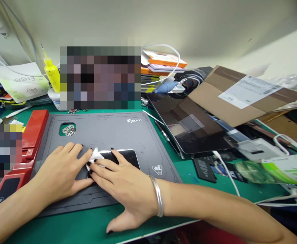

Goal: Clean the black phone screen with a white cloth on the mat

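Black phone [131, 158] under right hand [131, 190], open mat [102, 131] beyond phone's far edge.

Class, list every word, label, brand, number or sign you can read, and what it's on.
"WKTOO": on the grey mat.
"Free", twice, one upside down: on the white-and-green packet.
Too small or blurred to read: paper label on the cardboard box, print on the white jar and green package, mat's badge.

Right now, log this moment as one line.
phone: flat on grey mat | left hand: at phone's left end | right hand: fingers on white piece over phone
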The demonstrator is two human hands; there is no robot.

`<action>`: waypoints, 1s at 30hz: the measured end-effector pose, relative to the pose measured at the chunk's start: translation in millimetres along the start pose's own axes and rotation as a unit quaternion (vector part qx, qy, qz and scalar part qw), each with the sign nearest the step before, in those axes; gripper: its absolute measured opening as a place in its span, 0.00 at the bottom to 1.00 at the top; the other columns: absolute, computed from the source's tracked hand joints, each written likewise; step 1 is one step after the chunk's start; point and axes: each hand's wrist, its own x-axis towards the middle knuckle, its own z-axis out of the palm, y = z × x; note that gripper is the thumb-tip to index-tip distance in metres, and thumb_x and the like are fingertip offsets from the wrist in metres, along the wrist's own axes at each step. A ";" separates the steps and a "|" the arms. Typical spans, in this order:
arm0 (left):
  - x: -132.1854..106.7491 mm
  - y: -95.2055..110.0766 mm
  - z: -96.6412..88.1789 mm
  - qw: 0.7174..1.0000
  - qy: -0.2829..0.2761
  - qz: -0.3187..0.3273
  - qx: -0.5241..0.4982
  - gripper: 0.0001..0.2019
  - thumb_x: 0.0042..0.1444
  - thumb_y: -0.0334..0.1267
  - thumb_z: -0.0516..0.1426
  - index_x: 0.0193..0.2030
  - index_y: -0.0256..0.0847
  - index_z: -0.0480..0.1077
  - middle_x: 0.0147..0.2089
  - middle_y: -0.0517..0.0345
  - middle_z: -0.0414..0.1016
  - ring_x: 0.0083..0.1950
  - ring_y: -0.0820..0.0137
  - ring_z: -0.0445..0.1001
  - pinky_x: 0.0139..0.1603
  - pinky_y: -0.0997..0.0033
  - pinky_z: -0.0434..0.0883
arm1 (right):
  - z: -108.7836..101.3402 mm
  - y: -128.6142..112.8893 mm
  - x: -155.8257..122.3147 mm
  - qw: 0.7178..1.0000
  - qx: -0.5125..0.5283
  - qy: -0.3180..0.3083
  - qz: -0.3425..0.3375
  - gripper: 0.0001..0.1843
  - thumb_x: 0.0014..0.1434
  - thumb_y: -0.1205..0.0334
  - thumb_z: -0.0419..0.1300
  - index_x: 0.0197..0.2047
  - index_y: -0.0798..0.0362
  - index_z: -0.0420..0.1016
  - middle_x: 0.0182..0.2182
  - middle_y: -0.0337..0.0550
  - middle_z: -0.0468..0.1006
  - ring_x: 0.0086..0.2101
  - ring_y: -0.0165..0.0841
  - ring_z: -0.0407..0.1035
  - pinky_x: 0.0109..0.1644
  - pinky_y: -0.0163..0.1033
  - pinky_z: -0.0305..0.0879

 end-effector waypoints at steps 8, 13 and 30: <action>1.2 0.0 -0.7 1.000 0.005 0.006 0.003 0.28 0.52 0.53 0.64 0.55 0.36 0.71 0.45 0.41 0.73 0.43 0.51 0.72 0.38 0.55 0.70 | -0.1 0.6 -0.9 1.000 -0.008 -0.003 0.004 0.52 0.58 0.31 0.56 0.68 0.67 0.57 0.69 0.63 0.58 0.66 0.50 0.50 0.69 0.69 0.38; 1.2 0.6 -1.7 1.000 0.001 0.003 0.005 0.29 0.52 0.53 0.63 0.55 0.36 0.71 0.45 0.41 0.73 0.43 0.52 0.71 0.38 0.55 0.70 | 0.0 -0.4 -1.6 1.000 -0.005 0.000 0.006 0.52 0.57 0.31 0.56 0.68 0.67 0.57 0.69 0.63 0.57 0.67 0.51 0.48 0.69 0.69 0.35; 0.3 0.6 0.7 1.000 0.002 -0.012 -0.011 0.27 0.55 0.54 0.61 0.56 0.39 0.70 0.46 0.42 0.73 0.45 0.52 0.71 0.41 0.55 0.71 | 1.9 2.2 -0.6 1.000 -0.012 0.009 -0.005 0.50 0.58 0.32 0.55 0.67 0.67 0.59 0.68 0.63 0.58 0.67 0.51 0.49 0.69 0.68 0.37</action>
